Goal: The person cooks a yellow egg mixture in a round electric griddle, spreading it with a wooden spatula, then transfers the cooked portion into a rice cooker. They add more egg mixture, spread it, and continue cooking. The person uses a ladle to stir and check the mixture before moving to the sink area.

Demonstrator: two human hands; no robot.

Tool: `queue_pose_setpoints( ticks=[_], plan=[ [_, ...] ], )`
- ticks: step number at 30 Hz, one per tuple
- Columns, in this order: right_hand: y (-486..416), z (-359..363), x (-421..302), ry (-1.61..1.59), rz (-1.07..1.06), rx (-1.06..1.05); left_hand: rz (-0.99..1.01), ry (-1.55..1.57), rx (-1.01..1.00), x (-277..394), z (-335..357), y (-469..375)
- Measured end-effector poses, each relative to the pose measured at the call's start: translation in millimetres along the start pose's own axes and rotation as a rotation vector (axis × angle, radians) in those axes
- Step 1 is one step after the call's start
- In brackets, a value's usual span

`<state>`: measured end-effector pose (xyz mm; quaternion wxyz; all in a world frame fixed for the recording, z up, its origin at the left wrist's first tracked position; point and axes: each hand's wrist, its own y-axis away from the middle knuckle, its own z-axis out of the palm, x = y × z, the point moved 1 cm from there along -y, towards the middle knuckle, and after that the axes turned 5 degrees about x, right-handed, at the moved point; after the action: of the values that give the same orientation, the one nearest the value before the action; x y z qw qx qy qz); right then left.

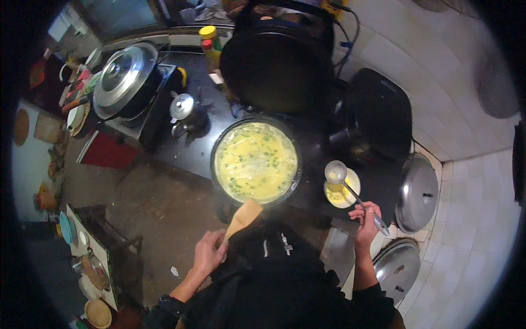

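Observation:
A round dark electric griddle (298, 181) holds a wide yellow batter pancake (257, 162) flecked with chopped greens. My left hand (210, 251) grips the handle of a wooden spatula (245, 216), whose blade reaches the pan's near edge. To the right, a metal ladle (336, 172) is held by its handle in my right hand (367, 218). The ladle's head is over the far left part of a white bowl (353, 181), which has yellow batter with green bits in it. The griddle's large black lid (279, 74) stands raised behind the pancake.
At the left, a covered wok (123, 78) sits on a cooktop, with a small metal pot (182, 107) beside it. Bottles with yellow and red caps (208, 45) stand near the window. A black appliance (376, 111) and metal lids (417, 193) are at the right.

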<state>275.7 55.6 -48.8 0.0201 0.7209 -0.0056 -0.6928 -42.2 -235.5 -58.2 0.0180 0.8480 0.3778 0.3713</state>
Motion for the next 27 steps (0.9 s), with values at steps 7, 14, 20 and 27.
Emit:
queue_pose_setpoints(
  ticks=[7,14,20,27],
  plan=[
    [14.1,-36.5,21.2,0.475,-0.118,0.021,0.079,0.271,0.067,57.6,26.9,-38.9],
    [24.7,-27.7,35.0,0.473,-0.199,-0.061,0.269,0.133,-0.025,81.6,47.9,-39.2],
    [21.3,-42.3,28.4,0.097,0.075,0.156,0.372,0.096,-0.001,88.1,55.0,-46.1],
    [25.3,-56.2,10.6,-0.147,0.161,0.307,0.446,0.066,-0.105,113.3,83.1,-68.4]
  ],
)
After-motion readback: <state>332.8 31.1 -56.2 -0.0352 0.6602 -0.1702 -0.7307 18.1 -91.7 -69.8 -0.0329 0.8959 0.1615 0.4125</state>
